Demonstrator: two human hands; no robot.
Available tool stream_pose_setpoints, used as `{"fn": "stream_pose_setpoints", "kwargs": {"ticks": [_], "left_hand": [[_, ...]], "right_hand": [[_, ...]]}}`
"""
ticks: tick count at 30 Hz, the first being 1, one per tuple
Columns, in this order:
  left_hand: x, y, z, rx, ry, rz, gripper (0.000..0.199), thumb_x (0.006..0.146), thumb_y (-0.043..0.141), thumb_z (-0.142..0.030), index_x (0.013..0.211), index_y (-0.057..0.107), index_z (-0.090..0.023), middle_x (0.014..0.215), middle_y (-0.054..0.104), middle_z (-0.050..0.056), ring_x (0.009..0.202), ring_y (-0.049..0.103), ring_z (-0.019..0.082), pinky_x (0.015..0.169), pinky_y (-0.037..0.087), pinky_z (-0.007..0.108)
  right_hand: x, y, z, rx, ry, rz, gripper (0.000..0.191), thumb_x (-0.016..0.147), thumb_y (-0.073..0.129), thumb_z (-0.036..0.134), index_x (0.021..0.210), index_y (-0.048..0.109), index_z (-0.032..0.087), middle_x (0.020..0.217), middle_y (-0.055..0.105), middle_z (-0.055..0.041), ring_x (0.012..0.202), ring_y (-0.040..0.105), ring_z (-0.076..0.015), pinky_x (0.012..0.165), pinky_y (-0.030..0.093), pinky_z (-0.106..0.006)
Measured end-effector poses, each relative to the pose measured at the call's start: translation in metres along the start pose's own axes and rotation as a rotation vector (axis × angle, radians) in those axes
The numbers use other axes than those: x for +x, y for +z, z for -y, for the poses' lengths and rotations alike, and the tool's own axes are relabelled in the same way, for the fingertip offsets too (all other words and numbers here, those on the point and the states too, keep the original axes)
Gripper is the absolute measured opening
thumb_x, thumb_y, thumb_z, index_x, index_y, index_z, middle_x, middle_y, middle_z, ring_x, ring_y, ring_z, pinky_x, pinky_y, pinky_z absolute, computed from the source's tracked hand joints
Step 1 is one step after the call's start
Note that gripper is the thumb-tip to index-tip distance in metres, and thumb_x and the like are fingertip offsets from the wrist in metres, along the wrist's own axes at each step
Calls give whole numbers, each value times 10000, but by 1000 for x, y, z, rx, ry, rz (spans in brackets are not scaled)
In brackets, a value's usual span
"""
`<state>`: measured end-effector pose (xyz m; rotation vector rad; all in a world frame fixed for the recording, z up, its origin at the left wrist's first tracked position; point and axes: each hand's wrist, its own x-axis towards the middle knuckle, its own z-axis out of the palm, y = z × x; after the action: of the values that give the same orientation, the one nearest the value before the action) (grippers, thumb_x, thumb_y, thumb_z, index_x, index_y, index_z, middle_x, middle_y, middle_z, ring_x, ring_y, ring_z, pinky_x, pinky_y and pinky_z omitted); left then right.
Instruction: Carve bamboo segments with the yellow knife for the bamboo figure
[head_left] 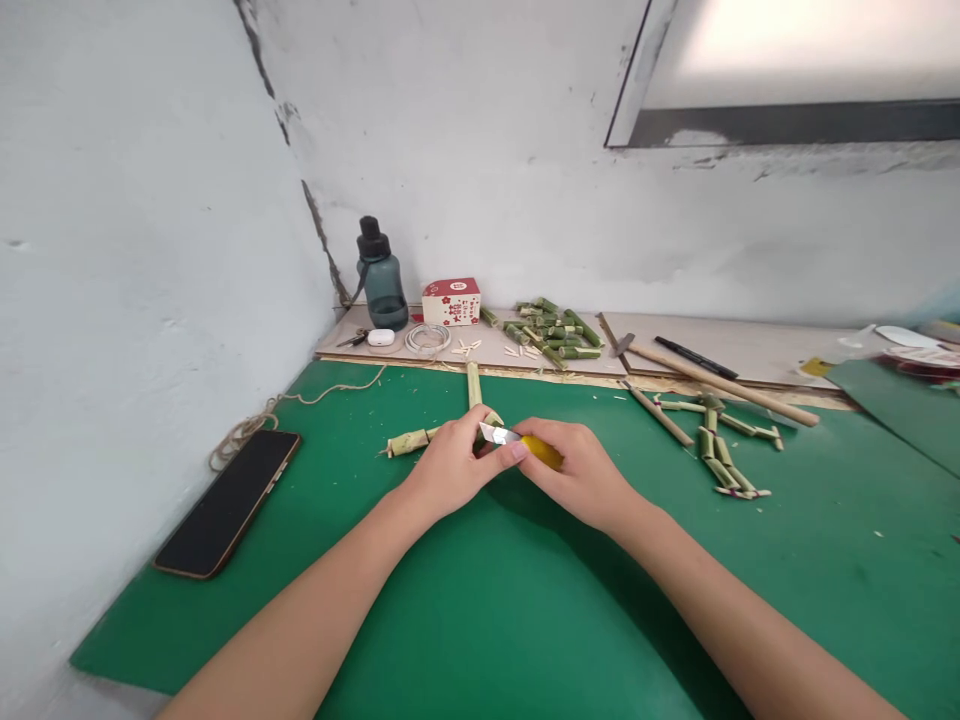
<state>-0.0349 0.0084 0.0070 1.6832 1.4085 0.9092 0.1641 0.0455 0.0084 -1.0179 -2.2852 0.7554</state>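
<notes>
Knife blade against a bamboo joint, both hands closed tight

On the green counter [525, 620], the right hand [585, 475] gripped a yellow-handled knife [517, 440], its blade touching the left thumb; the left hand [450, 465] was closed on a jointed bamboo piece [420, 438]. A slip would likely nick that thumb, judging by the contact. Left of the bamboo piece lay a phone [229, 500] near the counter's edge; right of it, a bamboo figure [720, 455]; beyond, a hammer [712, 378] and water bottle [380, 275].

Even daylight filled the scene, brightest at the overexposed window [810, 50] (top right). Soft shadows fell beneath the forearms on the green mat [525, 620]. Wide-angle distortion bent the walls; focus stayed mostly sharp.
</notes>
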Motion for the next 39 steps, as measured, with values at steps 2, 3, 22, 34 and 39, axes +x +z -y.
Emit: {"fn": "stream_pose_setpoints", "kwargs": {"ticks": [2, 3, 22, 34, 39], "left_hand": [[0, 1, 0, 4, 4, 12, 390, 879, 690, -572, 894, 490, -237, 679, 515, -58, 622, 457, 133, 569, 301, 265], [0, 2, 0, 0, 6, 18, 382, 879, 693, -565, 901, 495, -238, 684, 515, -58, 628, 457, 133, 572, 304, 264], [2, 19, 15, -242, 25, 46, 352, 896, 729, -487, 945, 509, -218, 747, 451, -52, 667, 384, 114, 603, 311, 252], [-1, 16, 15, -394, 25, 106, 425, 882, 757, -495, 1179, 583, -245, 859, 521, -25, 717, 416, 110, 631, 379, 228], [-2, 15, 15, -421, 54, 137, 424, 898, 746, -473, 1224, 591, -251, 863, 543, -23, 706, 430, 103, 631, 384, 224]], "right_hand": [[-2, 2, -5, 20, -22, -32, 221, 991, 565, 387, 974, 717, 228, 834, 736, -17, 691, 617, -168, 632, 416, -291], [-4, 4, -8, 30, -35, -53, 221, 993, 564, 387, 997, 718, 228, 867, 749, -27, 712, 635, -175, 649, 435, -294], [-13, 12, -18, 55, -183, -127, 205, 1072, 531, 375, 1130, 656, 223, 868, 706, -23, 720, 625, -156, 655, 467, -276], [-17, 15, -17, -75, -220, -232, 251, 1072, 534, 380, 1276, 586, 244, 1052, 786, -46, 840, 751, -172, 728, 557, -269], [-19, 17, -13, -74, -159, -229, 346, 1061, 544, 426, 1367, 542, 264, 1172, 783, -61, 901, 782, -182, 739, 591, -272]]}}
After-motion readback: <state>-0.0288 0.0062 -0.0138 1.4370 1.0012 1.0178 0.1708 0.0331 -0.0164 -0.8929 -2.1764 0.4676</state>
